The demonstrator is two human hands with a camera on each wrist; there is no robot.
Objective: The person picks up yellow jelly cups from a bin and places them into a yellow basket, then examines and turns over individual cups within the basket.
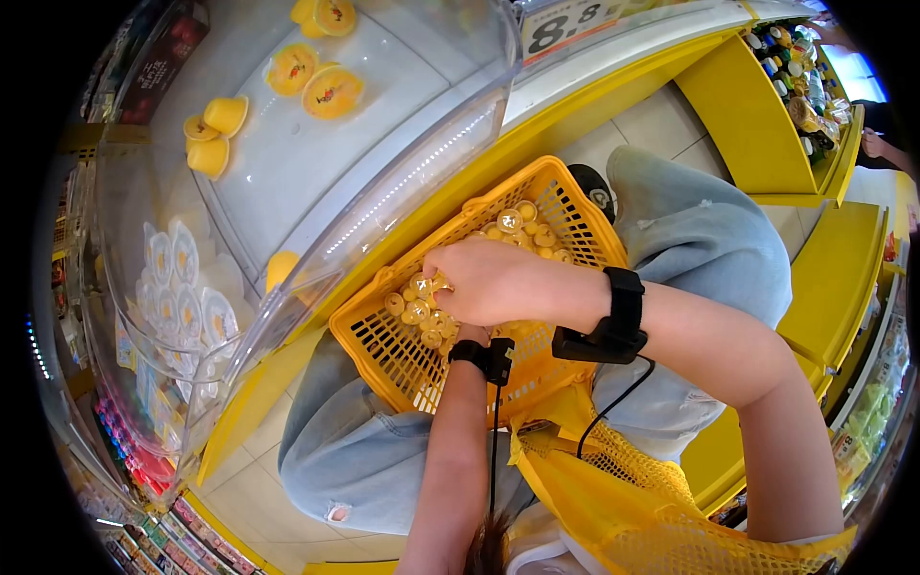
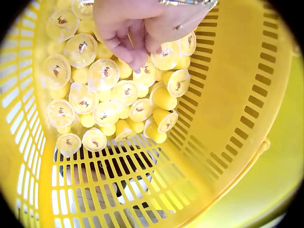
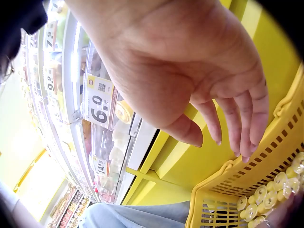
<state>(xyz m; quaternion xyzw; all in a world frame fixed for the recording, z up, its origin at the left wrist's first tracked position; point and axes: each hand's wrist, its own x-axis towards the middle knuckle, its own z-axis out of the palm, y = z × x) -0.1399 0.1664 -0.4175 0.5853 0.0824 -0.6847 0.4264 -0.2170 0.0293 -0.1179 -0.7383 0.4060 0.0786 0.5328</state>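
Many yellow jelly cups (image 2: 104, 74) with clear printed lids lie bunched in a yellow shopping basket (image 2: 237, 90). My left hand (image 2: 133, 28) reaches down among them, fingers curled and fingertips right at one cup's lid; I cannot tell whether it pinches that cup. In the head view my right hand (image 1: 484, 278) covers most of the left one. The right wrist view shows the right hand (image 3: 190, 71) above the basket's edge, thumb apart and fingers loosely bent downward, with nothing in it.
Beside the basket stands a clear-walled display bin (image 1: 412, 172) on a yellow base, holding a few yellow cups (image 1: 333, 91) and some clear-packed items (image 1: 177, 287). The basket rests between the person's jeans-clad legs (image 1: 700, 230). A yellow mesh bag (image 1: 613, 489) hangs close to the right arm.
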